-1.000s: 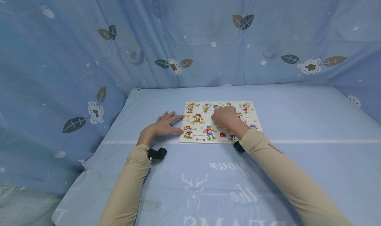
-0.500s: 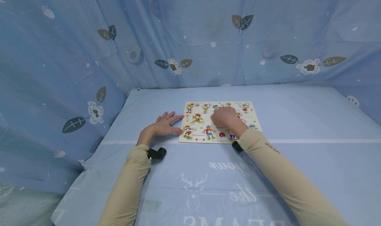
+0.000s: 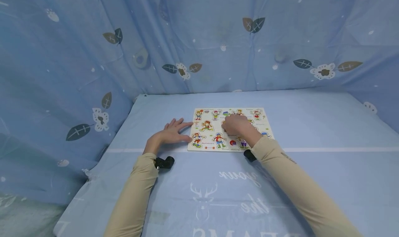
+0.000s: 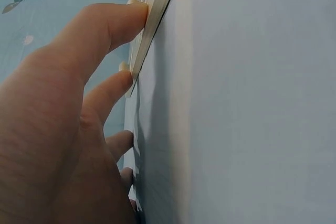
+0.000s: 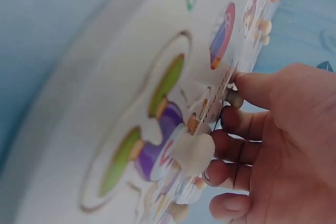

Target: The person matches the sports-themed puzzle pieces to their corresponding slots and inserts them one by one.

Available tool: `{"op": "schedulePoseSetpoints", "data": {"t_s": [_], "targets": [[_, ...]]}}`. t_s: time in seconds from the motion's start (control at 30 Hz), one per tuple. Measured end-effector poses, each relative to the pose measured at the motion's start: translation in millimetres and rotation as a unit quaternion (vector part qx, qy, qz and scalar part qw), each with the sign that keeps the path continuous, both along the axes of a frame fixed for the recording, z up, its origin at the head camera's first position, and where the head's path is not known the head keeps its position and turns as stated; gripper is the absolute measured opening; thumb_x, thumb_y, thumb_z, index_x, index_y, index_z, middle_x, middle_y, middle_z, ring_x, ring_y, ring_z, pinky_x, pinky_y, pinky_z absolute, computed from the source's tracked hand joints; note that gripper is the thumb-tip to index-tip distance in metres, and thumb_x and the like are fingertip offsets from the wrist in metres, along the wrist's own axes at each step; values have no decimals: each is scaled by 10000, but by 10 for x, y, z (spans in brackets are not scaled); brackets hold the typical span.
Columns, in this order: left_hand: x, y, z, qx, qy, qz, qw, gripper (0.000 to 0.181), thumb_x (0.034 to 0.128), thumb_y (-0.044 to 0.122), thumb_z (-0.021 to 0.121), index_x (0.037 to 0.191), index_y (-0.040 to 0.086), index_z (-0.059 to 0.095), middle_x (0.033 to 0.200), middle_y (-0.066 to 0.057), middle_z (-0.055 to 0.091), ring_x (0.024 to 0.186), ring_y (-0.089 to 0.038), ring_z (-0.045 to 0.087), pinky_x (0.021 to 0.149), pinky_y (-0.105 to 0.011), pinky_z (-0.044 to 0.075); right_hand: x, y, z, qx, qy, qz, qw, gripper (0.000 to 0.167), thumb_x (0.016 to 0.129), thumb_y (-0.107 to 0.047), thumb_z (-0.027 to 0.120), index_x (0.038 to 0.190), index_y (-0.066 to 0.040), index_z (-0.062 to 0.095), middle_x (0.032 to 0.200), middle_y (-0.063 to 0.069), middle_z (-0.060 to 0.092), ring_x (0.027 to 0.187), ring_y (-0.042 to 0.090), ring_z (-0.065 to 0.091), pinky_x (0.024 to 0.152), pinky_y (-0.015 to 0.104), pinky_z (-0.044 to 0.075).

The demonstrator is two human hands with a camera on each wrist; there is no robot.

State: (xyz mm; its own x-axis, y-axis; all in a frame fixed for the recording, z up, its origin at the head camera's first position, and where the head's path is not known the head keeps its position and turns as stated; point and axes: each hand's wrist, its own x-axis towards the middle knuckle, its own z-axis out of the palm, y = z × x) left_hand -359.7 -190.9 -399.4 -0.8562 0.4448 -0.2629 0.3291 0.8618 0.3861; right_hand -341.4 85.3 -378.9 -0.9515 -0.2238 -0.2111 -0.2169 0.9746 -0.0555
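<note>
A cream wooden peg puzzle board (image 3: 217, 126) lies flat on the table, with colourful sports-figure pieces in its cutouts. My left hand (image 3: 170, 134) is spread at the board's left side, its thumb and index fingertips touching the edge. My right hand (image 3: 237, 124) reaches over the middle of the board with curled fingers. Up close in the right wrist view, thumb and index finger pinch the small round knob (image 5: 234, 98) of a puzzle piece, which the hand mostly hides. Nearer that camera, a figure piece in purple and green (image 5: 156, 153) carries a pale wooden knob (image 5: 194, 153).
A light blue cloth (image 3: 174, 199) with white lettering and a deer print covers the table. Blue patterned curtains (image 3: 218, 39) hang behind and to the left. A small black device (image 3: 165, 162) is strapped at the left wrist, with a similar one (image 3: 249, 155) at the right.
</note>
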Motion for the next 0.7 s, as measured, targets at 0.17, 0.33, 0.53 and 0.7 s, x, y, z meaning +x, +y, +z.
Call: {"op": "schedulePoseSetpoints", "data": {"t_s": [0.17,0.33,0.53,0.7], "targets": [[-4,-13,-17,-7,17,-2,10000,838,866,574,619,1574,284,277,1665,-143,35,1512,-391,-102,1198,-604,-34,14,53,-51,-188,48,149,9997,370,1046,-302,434,1193,-9,608,1000,146,641,801,248,567,731,422,480],[17,-10,-28,30,35,-16,10000,829,871,566,619,1571,269,289,1663,-154,45,1512,-399,-93,1197,-609,-29,23,86,-90,-184,147,187,9995,410,1053,-319,422,1267,-1,567,1188,186,617,1020,313,587,894,541,492],[25,-1,-24,30,8,8,10000,824,875,567,616,1571,267,292,1664,-150,40,1513,-392,-97,1199,-601,-33,32,71,-78,-89,142,113,9998,453,1059,-324,408,1367,-9,513,1362,218,550,1276,404,494,1047,642,380],[15,2,4,-11,14,1,10000,818,882,573,606,1573,272,287,1666,-142,41,1514,-386,-97,1202,-596,-32,34,58,-65,-35,235,142,9996,443,1060,-304,416,1395,-25,494,1381,215,544,1308,412,472,1065,645,358]]}}
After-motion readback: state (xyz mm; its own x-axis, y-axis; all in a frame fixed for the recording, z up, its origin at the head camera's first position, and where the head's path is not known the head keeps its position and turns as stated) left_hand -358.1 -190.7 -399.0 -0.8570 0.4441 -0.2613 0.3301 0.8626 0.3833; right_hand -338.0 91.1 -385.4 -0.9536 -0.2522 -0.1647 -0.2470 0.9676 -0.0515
